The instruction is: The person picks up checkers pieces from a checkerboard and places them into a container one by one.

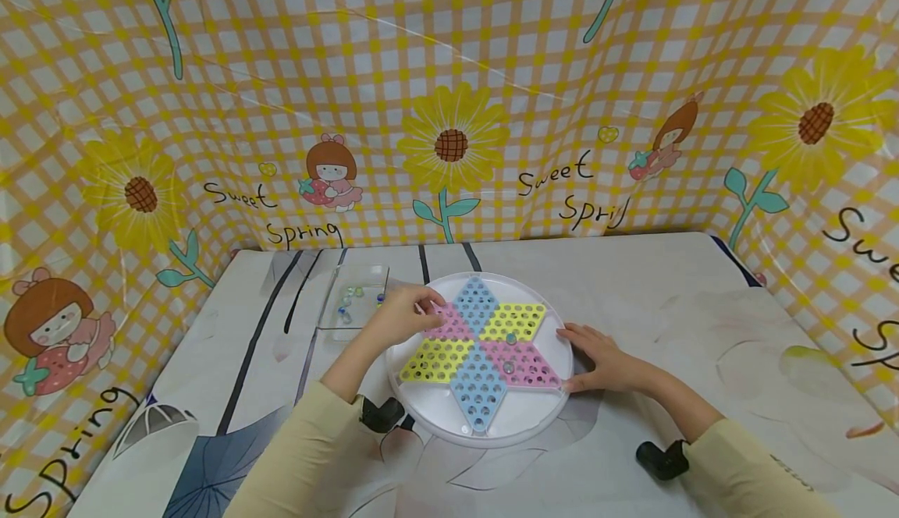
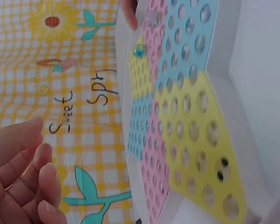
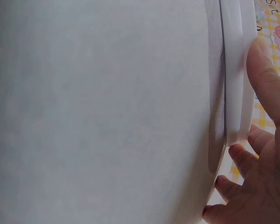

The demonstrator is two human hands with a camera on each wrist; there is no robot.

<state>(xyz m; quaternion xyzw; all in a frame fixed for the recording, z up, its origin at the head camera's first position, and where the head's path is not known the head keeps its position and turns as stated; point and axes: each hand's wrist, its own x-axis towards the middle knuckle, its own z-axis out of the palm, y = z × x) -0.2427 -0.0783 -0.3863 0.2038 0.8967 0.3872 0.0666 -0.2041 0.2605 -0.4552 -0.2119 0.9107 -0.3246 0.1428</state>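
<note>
A round white Chinese checkers board (image 1: 516, 418) lies on the table, its star in pink, yellow and blue. One glass marble (image 1: 511, 338) sits where yellow meets pink, and another marble (image 1: 509, 367) rests on the right pink section. My left hand (image 1: 405, 315) hovers over the board's upper left, near the left pink section, thumb and forefinger apart. Nothing shows between its loosely bent fingers (image 2: 49, 179) in the left wrist view. My right hand (image 1: 607, 358) touches the board's right rim with spread fingers; its thumb (image 3: 263, 77) lies against the rim in the right wrist view.
Left of the board stands a clear square box (image 1: 330, 317) with several glass marbles, partly behind my left hand. A checked sunflower cloth (image 1: 449, 58) hangs behind and at both sides of the white patterned table (image 1: 646, 276). Black wrist devices sit on both sleeves.
</note>
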